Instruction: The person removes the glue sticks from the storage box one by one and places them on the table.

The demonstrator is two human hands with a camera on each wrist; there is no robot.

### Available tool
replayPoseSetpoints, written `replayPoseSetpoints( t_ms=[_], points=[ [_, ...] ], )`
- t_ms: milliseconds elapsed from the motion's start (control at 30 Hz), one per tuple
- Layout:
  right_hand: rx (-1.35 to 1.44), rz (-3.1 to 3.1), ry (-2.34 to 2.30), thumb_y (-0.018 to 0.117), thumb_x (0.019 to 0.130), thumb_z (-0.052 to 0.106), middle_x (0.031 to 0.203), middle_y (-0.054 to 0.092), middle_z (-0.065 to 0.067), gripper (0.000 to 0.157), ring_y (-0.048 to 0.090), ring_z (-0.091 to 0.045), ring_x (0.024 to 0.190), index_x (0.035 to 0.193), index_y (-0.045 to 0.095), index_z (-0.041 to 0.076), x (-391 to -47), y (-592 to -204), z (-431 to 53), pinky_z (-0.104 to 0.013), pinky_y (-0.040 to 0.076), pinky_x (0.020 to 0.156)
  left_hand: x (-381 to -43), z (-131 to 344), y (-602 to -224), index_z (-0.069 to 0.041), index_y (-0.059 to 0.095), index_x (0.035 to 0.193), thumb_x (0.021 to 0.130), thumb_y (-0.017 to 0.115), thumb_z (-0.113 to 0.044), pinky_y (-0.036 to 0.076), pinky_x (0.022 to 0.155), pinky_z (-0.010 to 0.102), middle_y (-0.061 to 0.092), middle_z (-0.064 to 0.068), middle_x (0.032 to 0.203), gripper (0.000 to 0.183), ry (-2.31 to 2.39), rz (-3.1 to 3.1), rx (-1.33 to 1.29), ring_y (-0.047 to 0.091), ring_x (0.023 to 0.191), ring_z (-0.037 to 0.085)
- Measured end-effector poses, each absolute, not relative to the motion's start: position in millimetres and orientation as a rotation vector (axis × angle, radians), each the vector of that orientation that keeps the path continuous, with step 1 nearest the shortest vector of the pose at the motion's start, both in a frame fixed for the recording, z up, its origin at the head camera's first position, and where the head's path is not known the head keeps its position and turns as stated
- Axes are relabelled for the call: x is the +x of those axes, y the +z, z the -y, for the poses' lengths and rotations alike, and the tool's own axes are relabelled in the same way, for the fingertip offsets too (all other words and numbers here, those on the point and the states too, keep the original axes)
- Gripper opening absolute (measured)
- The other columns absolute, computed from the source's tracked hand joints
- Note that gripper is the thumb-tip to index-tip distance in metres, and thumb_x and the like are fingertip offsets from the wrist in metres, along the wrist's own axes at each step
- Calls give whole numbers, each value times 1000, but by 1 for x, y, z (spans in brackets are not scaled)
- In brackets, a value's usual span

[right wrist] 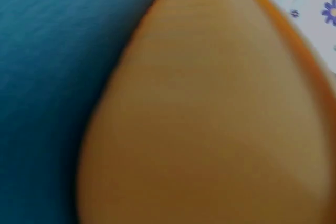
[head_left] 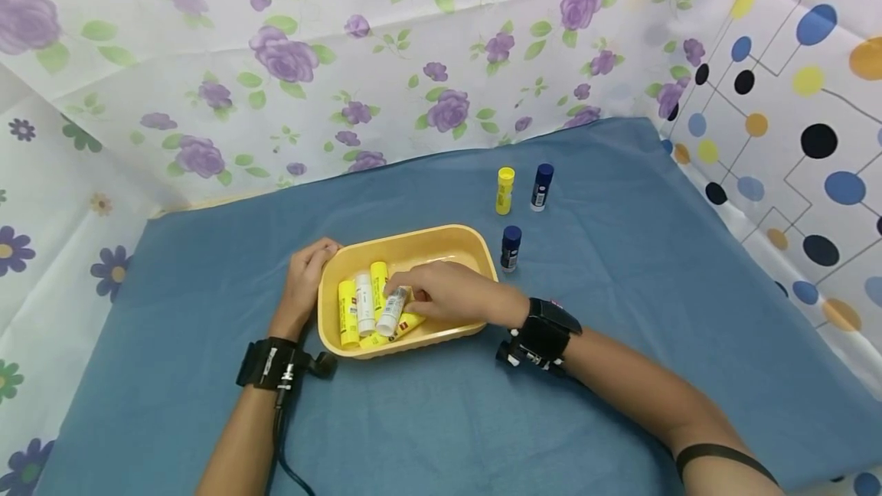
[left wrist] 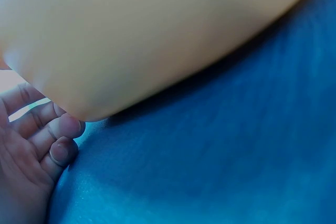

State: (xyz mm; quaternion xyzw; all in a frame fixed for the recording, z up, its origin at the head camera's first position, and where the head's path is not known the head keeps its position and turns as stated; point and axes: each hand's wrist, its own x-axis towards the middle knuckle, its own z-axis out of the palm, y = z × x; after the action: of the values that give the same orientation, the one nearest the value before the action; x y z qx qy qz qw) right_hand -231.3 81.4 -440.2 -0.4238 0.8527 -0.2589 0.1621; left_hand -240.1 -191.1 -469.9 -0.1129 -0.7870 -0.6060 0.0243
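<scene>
In the head view, a yellow plastic tub (head_left: pixel 441 337) holds several glue sticks, yellow and white. My right hand (head_left: pixel 448 291) reaches into it and pinches a white glue stick (head_left: pixel 392 312) with a grey label, tilted over the others. Beside that one lie a white glue stick (head_left: pixel 364 305) and a yellow glue stick (head_left: pixel 347 314). My left hand (head_left: pixel 302 282) grips the tub's left end; in the left wrist view its bent fingers (left wrist: pixel 65 127) touch the outer wall. Only the tub's outside fills the right wrist view, so the right fingers are hidden there.
Right of the tub, a yellow glue stick (head_left: pixel 505 191) and a blue-capped glue stick (head_left: pixel 542 188) stand upright on the blue cloth (head_left: pixel 441 419). Another blue-capped glue stick (head_left: pixel 510 249) stands close to the tub's right end. Flowered sheeting (head_left: pixel 386 98) hangs behind.
</scene>
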Motion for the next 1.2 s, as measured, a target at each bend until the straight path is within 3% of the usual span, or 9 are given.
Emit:
replayPoseSetpoints(
  t_ms=[133, 333, 500, 700, 900, 1200],
  points=[
    [-1179, -2457, -714, 66, 100, 25, 85, 61, 6, 23, 53, -8, 70, 123, 64, 26, -231, -446, -78, -22, 40, 64, -239, 192, -471, 5, 67, 95, 111, 42, -19, 45, 49, 28, 54, 18, 70, 38, -1899, 2422, -346, 49, 50, 18],
    [-1164, -2527, -617, 77, 93, 28, 90, 61, 9, 24, 52, -9, 76, 117, 71, 28, -230, -444, -81, -23, 40, 67, -238, 194, -474, 3, 68, 96, 111, 42, -20, 46, 49, 29, 54, 18, 70, 38, -1920, 2416, -348, 50, 49, 19],
    [-1090, -2589, -586, 82, 87, 36, 92, 55, -1, 28, 49, -13, 80, 113, 75, 29, -231, -435, -90, -26, 39, 67, -239, 192, -473, 6, 67, 97, 111, 41, -18, 46, 50, 28, 55, 20, 71, 38, -1894, 2430, -356, 50, 51, 18],
    [-1097, -2589, -679, 79, 90, 33, 107, 57, -2, 22, 52, -15, 95, 107, 70, 23, -235, -419, -105, -28, 45, 80, -240, 191, -470, 7, 67, 97, 111, 40, -15, 46, 51, 27, 56, 22, 73, 38, -1866, 2439, -359, 50, 51, 18],
    [-1162, -2503, -832, 71, 97, 33, 89, 59, 4, 18, 53, -13, 80, 103, 64, 19, -243, -403, -122, -28, 44, 72, -238, 191, -471, 6, 67, 97, 111, 39, -16, 46, 50, 29, 54, 24, 72, 38, -1873, 2447, -363, 49, 50, 19],
    [-1109, -2591, -895, 71, 96, 37, 86, 61, 3, 27, 51, -12, 73, 113, 68, 16, -252, -388, -148, -28, 43, 67, -239, 190, -470, 6, 66, 96, 111, 40, -15, 45, 48, 28, 53, 25, 71, 37, -1861, 2435, -376, 49, 48, 17]
  ],
)
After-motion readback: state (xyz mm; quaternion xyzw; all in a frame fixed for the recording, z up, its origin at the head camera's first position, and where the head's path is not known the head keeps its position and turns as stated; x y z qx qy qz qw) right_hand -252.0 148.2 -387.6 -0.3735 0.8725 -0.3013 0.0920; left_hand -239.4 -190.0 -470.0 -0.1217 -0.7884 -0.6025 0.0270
